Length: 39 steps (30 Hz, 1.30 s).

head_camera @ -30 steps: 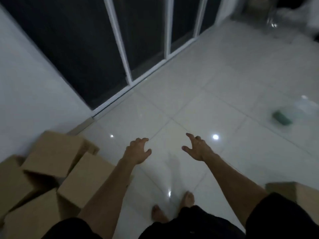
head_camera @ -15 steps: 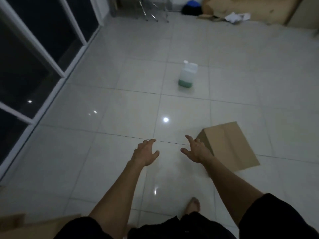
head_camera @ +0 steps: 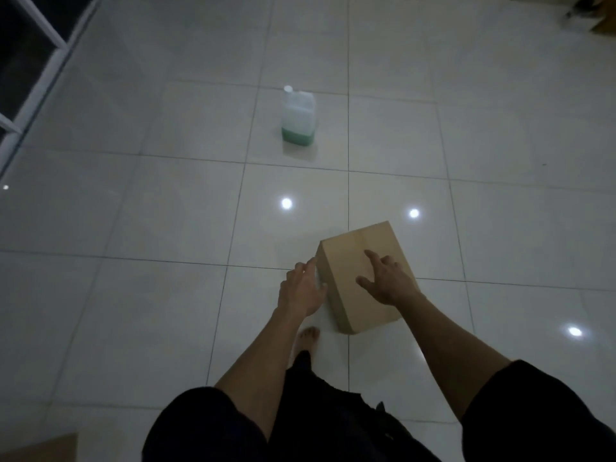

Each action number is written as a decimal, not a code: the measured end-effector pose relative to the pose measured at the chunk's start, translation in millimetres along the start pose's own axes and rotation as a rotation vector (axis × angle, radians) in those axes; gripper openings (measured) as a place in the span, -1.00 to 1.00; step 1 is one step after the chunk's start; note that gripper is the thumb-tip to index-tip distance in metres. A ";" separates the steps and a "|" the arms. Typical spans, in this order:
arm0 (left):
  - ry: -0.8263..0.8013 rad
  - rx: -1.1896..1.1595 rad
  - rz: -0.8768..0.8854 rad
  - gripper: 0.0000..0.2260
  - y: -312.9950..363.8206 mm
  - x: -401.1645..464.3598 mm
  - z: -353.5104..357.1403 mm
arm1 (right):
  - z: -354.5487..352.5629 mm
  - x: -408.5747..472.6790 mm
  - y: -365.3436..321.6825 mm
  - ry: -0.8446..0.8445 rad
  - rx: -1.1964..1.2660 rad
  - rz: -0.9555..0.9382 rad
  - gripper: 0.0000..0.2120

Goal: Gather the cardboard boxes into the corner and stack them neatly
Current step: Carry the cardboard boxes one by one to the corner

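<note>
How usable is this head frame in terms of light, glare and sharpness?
Head view: dim overall, with round lamp glare spots on the glossy floor tiles; the cardboard box, left hand, right hand and plastic jug read clearly; wide-angle bending shows in the tile lines; the top right corner is smeared.

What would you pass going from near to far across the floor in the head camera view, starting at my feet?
Bare foot → cardboard box, both hands reaching for it → plastic jug with green liquid → brown clutter at the far right edge.
</note>
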State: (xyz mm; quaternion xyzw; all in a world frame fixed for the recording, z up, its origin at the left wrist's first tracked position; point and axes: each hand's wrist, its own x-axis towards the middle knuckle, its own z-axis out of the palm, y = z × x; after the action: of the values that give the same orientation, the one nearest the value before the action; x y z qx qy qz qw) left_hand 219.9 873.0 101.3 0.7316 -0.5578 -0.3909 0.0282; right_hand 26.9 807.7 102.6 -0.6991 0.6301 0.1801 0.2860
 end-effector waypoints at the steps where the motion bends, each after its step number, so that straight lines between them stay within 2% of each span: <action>1: -0.007 -0.003 -0.002 -0.41 6.4 10.0 3.0 | -3.8 8.1 8.7 -0.007 -0.002 0.010 -0.27; 6: -0.055 -0.016 -0.031 -0.38 28.5 52.9 21.1 | -15.7 46.9 48.2 -0.039 -0.007 0.021 -0.27; 12: -0.031 -0.092 -0.173 -0.40 55.2 81.3 56.4 | -25.0 94.5 102.1 -0.108 0.025 -0.007 -0.27; 19: 0.065 -0.108 -0.340 -0.37 104.3 108.0 150.7 | -18.0 157.4 188.7 -0.166 -0.021 -0.167 -0.26; 23: 0.114 -0.216 -0.411 -0.35 121.3 134.6 216.2 | 17.3 195.8 236.2 -0.203 -0.030 -0.160 -0.25; 27: 0.162 -0.252 -0.505 -0.30 97.8 165.9 277.1 | 75.7 233.7 263.9 -0.215 0.040 -0.105 -0.21; 32: 0.252 -0.192 -0.631 -0.17 41.3 203.3 345.6 | 150.7 278.5 282.8 -0.142 0.133 -0.074 -0.16; 35: 0.296 -0.301 -0.645 -0.06 17.9 225.2 371.8 | 181.6 302.9 294.1 -0.101 0.185 -0.079 -0.14; 37: 0.287 -0.390 -0.637 -0.05 15.0 237.0 382.9 | 194.3 314.4 301.2 -0.095 0.210 -0.111 -0.14; 39: 0.283 -0.381 -0.616 -0.06 17.9 243.5 390.3 | 200.8 321.1 305.1 -0.094 0.210 -0.140 -0.13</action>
State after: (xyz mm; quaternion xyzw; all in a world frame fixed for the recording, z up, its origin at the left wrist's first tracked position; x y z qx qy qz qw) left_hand -12.3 816.4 -292.2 0.8932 -0.2198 -0.3729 0.1213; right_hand -206.2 670.8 -301.7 -0.6983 0.5812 0.1252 0.3986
